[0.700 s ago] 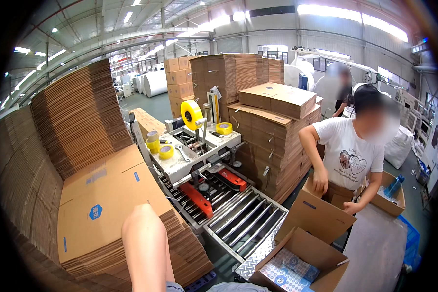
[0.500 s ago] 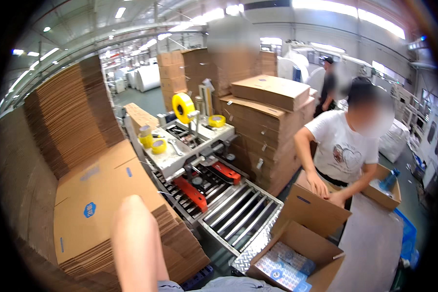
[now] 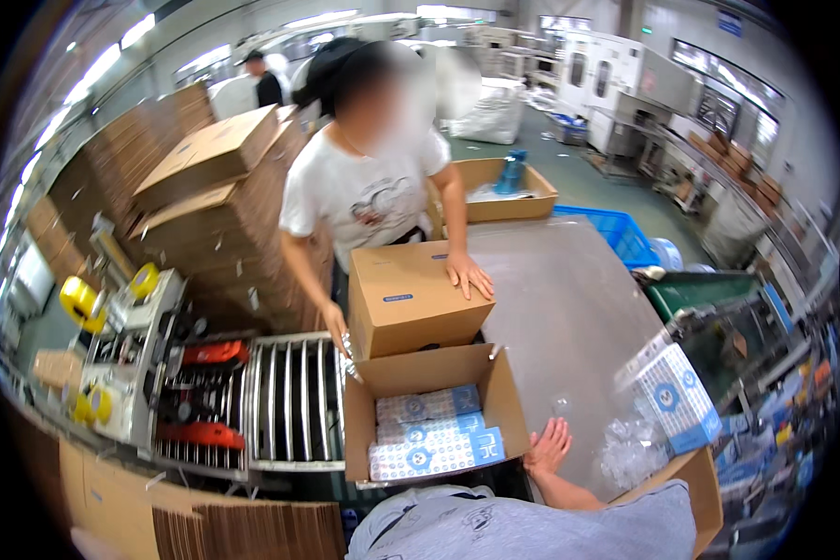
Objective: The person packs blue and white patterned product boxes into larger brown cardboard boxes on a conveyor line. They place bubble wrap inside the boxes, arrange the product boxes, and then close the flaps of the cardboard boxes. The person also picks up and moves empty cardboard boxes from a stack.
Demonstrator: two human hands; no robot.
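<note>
My right hand [image 3: 549,448] lies on the grey metal tabletop [image 3: 569,308], its fingers stretched out and holding nothing. Just left of it stands an open cardboard box [image 3: 509,401]. Several blue-and-white patterned packs [image 3: 425,457] lie inside that box. A blurred patch of skin at the lower left edge, over the flat cardboard, seems to be my left hand [image 3: 91,546]; its fingers cannot be made out. Across from me, a co-worker in a white T-shirt rests one hand [image 3: 469,273] on a closed cardboard box [image 3: 420,299]; the other hand hangs beside it.
Left of the boxes runs a roller conveyor [image 3: 294,397] with a tape machine [image 3: 131,364]. Stacked flat cardboard [image 3: 243,534] lies at lower left. On the right are clear plastic bags [image 3: 630,453], a patterned pack [image 3: 672,397] and a green conveyor belt [image 3: 695,291].
My view has swung right. My left arm has left the middle foreground, and my right hand has come into view on the table. The co-worker's box now appears closed.
</note>
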